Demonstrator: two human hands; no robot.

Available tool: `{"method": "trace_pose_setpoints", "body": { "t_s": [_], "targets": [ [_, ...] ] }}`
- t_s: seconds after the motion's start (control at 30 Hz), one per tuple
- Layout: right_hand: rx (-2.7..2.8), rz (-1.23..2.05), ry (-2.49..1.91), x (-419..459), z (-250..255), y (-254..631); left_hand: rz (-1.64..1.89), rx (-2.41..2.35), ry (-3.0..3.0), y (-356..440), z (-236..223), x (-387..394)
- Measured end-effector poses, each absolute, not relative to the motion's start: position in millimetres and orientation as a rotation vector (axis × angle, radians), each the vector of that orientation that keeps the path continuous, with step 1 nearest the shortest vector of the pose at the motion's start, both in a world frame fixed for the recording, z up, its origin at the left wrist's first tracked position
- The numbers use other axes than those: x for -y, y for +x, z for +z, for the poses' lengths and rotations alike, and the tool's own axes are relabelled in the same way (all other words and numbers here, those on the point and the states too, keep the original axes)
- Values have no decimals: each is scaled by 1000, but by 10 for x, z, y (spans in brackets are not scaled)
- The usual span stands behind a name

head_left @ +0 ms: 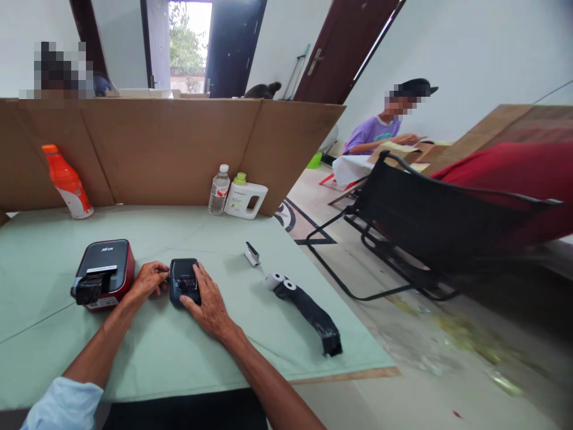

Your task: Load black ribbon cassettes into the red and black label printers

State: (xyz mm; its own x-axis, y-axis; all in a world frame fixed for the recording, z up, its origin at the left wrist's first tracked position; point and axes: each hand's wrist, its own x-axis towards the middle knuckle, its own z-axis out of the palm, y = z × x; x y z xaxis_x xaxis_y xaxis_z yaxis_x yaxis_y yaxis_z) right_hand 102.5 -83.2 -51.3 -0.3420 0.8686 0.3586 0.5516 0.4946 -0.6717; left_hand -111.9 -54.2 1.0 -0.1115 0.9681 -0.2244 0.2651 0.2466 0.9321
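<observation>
Left hand (151, 279): fingers curled, tips at the left edge of the dark device (182, 268); I can't tell whether they pinch anything.
Right hand (211, 303): thumb spread well away from the fingers, laid over the device's right side and lower edge.
Dark device: flat on the green-covered table (179, 358), between the hands.
Red-and-black machine (107, 257): just beyond the left forearm.
White rolls (290, 284): to the right, against the black strip (313, 312).
Orange bottle (67, 179): upright but leaning in view, by the cardboard (170, 149).
</observation>
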Motion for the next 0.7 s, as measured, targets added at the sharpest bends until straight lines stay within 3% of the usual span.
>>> {"method": "trace_pose_setpoints", "body": {
  "t_s": [0.7],
  "targets": [
    [2063, 649, -1155, 833, -478, 1056, 842, -1615, 1156, -1048, 121, 495]
  ]
}}
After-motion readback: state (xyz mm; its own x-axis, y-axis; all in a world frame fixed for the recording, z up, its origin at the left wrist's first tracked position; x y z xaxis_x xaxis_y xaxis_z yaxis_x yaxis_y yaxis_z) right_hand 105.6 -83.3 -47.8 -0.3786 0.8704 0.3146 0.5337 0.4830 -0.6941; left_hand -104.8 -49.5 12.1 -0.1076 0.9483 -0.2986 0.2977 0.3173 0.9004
